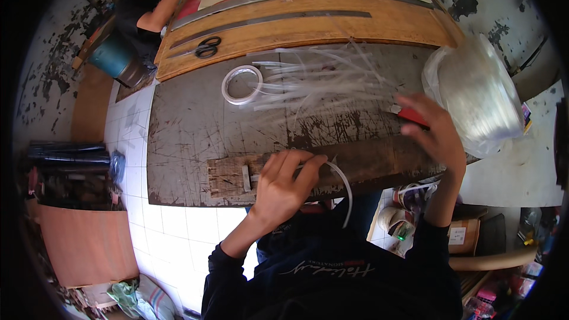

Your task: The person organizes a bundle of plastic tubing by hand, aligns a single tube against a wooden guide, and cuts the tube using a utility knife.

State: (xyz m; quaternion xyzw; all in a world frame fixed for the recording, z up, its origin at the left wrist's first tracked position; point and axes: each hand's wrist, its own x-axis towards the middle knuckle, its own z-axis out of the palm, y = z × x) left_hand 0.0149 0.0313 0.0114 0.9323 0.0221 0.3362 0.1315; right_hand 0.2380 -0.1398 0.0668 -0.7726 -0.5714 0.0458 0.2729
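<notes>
My left hand [288,181] is closed in a pinch on a narrow clear plastic strip [345,189], whose loose end curves down past the table's near edge. The hand rests over a worn wooden board [367,157], beside a small upright metal piece [246,179] fixed near the board's left end. Blurred by motion, my right hand [438,136] is over the right part of the table. Its thumb and fingers are spread apart around a red-handled cutter [413,117] with a pale metal tip; whether they touch it is hard to see.
Several clear plastic strips [332,86] lie beyond the board, beside a white tape roll [242,85]. A big plastic-wrapped roll [483,95] stands at right. Black scissors [207,47] and a long metal ruler [267,22] lie on the far wooden table. Another person [148,12] sits far left.
</notes>
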